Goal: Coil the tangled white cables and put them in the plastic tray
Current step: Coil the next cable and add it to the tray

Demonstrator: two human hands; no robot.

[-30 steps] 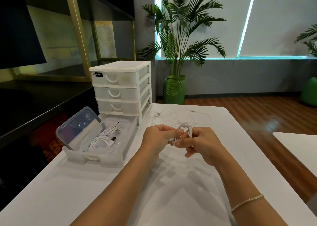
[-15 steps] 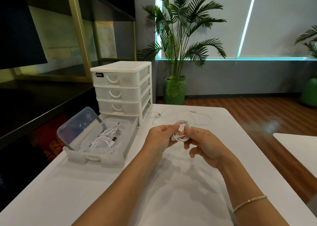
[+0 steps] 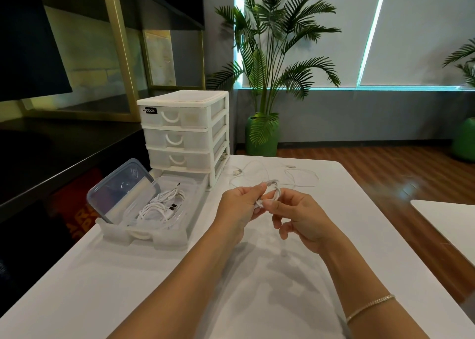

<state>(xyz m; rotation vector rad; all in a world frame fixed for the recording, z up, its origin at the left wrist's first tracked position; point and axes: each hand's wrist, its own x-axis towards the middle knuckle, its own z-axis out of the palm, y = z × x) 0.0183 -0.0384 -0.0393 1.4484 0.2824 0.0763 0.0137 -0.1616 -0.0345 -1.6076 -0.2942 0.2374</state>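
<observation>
Much of the small coil (image 3: 273, 193) was hidden behind the fingers, so how many loops it had could not be told; only a white arc showed above the knuckles and a short plug end poked out below. The left hand (image 3: 240, 206) pinched the coil from 9 o'clock, thumb and forefinger closed on it. The right hand (image 3: 299, 216) gripped it from 3 o'clock, forefinger and thumb on the strands, the other fingers curled loosely beneath. The coil stood roughly upright in the air over the middle of the white counter (image 3: 159, 282), its long axis running 12 to 6.

At 12 o'clock from the hands a loose cable (image 3: 303, 178) lay sprawled in thin loops on the counter, pale against the white top and hard to trace; one plug (image 3: 237, 171) showed at its left end.

At 9 o'clock sat the tray (image 3: 164, 237), a pulled-out frosted drawer, holding a bundle of cables (image 3: 160, 206) with a USB plug pointing toward 2 o'clock. A clear lid (image 3: 122, 189) leaned inside its left end. Just behind it stood the drawer unit (image 3: 183, 133), three drawers closed.
</observation>
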